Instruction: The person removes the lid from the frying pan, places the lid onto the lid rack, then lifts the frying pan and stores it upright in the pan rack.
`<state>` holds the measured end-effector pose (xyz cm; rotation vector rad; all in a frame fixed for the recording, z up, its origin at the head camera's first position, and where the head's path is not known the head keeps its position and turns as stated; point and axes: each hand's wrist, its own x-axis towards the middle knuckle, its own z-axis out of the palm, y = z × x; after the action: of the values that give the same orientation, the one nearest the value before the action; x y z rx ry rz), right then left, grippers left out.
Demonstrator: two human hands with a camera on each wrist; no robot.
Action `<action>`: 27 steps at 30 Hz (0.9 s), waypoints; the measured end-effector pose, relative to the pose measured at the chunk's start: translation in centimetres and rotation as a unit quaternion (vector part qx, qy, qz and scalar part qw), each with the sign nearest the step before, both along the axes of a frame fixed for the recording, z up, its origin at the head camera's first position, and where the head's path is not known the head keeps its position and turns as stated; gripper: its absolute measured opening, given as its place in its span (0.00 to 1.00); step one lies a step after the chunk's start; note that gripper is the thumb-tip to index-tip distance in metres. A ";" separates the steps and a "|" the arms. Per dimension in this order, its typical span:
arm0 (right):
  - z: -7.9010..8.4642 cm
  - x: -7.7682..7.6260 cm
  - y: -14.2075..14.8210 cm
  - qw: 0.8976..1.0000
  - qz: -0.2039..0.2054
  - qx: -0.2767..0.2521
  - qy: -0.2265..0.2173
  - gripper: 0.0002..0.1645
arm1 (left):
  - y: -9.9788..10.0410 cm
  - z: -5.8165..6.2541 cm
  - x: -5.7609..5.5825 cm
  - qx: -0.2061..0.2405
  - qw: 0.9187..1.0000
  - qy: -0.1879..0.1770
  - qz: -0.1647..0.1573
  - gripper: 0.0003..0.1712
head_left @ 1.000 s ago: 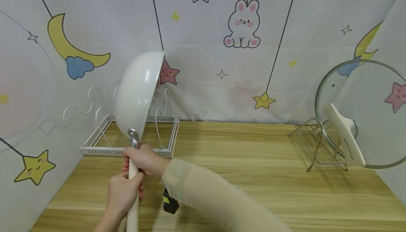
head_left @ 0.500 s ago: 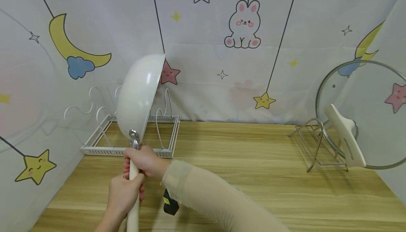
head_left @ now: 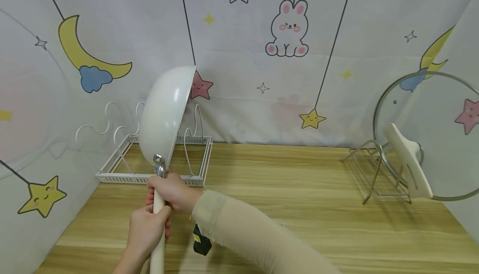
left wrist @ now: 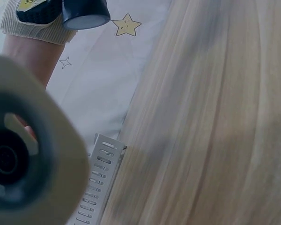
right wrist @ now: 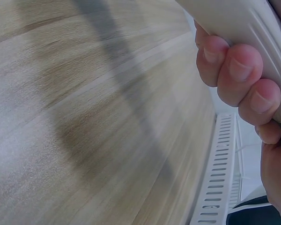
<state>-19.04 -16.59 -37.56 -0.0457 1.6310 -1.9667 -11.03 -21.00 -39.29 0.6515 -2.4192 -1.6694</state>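
A white wok (head_left: 162, 112) is tipped on its side, its rounded outside facing left, at the white dish rack (head_left: 123, 178). Whether it touches the rack cannot be told. My right hand (head_left: 174, 188) grips the cream handle (head_left: 157, 245) close to the metal joint. Lower on the same handle, my left hand (head_left: 146, 228) holds on, fingers wrapped round it. The blurred handle end (left wrist: 61, 154) fills the left of the left wrist view. Curled fingers (right wrist: 239, 70) press against the handle in the right wrist view, with the wok's dark inside (right wrist: 257, 215) below.
On the right, a wire stand (head_left: 368, 174) bears a glass lid (head_left: 445, 137) with a cream handle bar (head_left: 408, 161). A patterned cloth (head_left: 239, 58) backs the wooden table (head_left: 280, 182). A black device (head_left: 202, 240) hangs under my right wrist.
The wok has sunk slightly and shifted a touch to the right, both hands keeping their hold on the handle. The rack and lid stand as before.
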 end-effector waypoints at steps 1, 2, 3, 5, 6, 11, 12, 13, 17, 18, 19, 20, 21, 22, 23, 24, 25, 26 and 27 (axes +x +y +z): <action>0.0 0.0 0.0 1.000 -0.001 0.000 0.000 0.13 | 0.0 0.0 0.0 0.000 1.000 -0.001 -0.001 0.13; 0.0 0.0 0.0 1.000 -0.002 0.000 0.000 0.12 | 0.0 0.0 0.0 0.001 1.000 -0.001 -0.002 0.13; 0.0 0.0 0.0 1.000 -0.004 0.002 0.001 0.12 | 0.0 0.0 0.0 0.001 1.000 -0.001 -0.002 0.13; 0.0 0.0 0.1 1.000 -0.007 0.005 0.003 0.12 | 0.0 -0.1 0.0 0.002 1.000 -0.002 -0.004 0.13; -0.1 0.0 0.1 1.000 -0.009 0.006 0.004 0.12 | 0.0 -0.1 0.0 0.002 1.000 -0.002 -0.004 0.13; -0.1 0.1 0.1 1.000 -0.011 0.009 0.003 0.13 | 0.0 -0.3 0.0 0.003 1.000 -0.002 -0.004 0.13; -0.2 0.1 0.1 1.000 -0.011 0.009 0.004 0.13 | 0.0 -0.4 0.0 0.003 1.000 -0.003 -0.004 0.13; -0.2 0.1 0.1 1.000 -0.011 0.010 0.004 0.13 | 0.0 -0.5 0.0 0.002 1.000 -0.003 -0.004 0.13; -0.4 0.0 0.1 1.000 -0.006 0.009 0.011 0.13 | 0.0 -0.7 0.0 -0.003 1.000 -0.004 -0.005 0.13; -0.4 0.0 0.2 1.000 -0.006 0.010 0.012 0.14 | 0.0 -0.8 -0.1 -0.004 1.000 -0.005 -0.005 0.13; -0.5 0.0 0.2 1.000 -0.005 0.012 0.014 0.14 | 0.0 -0.8 0.0 -0.005 1.000 -0.007 -0.005 0.13; -0.6 0.0 0.2 1.000 -0.003 0.012 0.015 0.14 | 0.0 -0.9 0.0 -0.006 1.000 -0.008 -0.005 0.13; -0.7 0.0 0.3 1.000 -0.003 0.014 0.016 0.14 | 0.1 -1.0 0.0 -0.008 1.000 -0.010 -0.004 0.13; -0.8 0.0 0.3 1.000 -0.002 0.016 0.018 0.14 | 0.1 -1.1 0.0 -0.010 1.000 -0.012 -0.004 0.13; -0.8 0.0 0.3 1.000 -0.002 0.016 0.019 0.15 | 0.2 -1.2 0.0 -0.012 1.000 -0.014 -0.005 0.13; -0.9 0.1 0.4 1.000 -0.003 0.017 0.021 0.15 | 0.2 -1.3 0.0 -0.012 1.000 -0.014 -0.005 0.13; -1.0 0.1 0.4 1.000 -0.003 0.017 0.022 0.15 | 0.3 -1.4 0.0 -0.014 1.000 -0.014 -0.005 0.13; -1.1 0.1 0.5 1.000 -0.001 0.015 0.022 0.15 | 0.3 -1.5 0.0 -0.013 1.000 -0.013 -0.004 0.14; -1.2 0.1 0.5 1.000 -0.001 0.014 0.022 0.15 | 0.4 -1.5 0.0 -0.014 1.000 -0.013 -0.005 0.14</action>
<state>-18.92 -16.11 -38.73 -0.0764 1.6867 -1.9566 -11.03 -20.65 -40.83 0.6631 -2.4634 -1.6385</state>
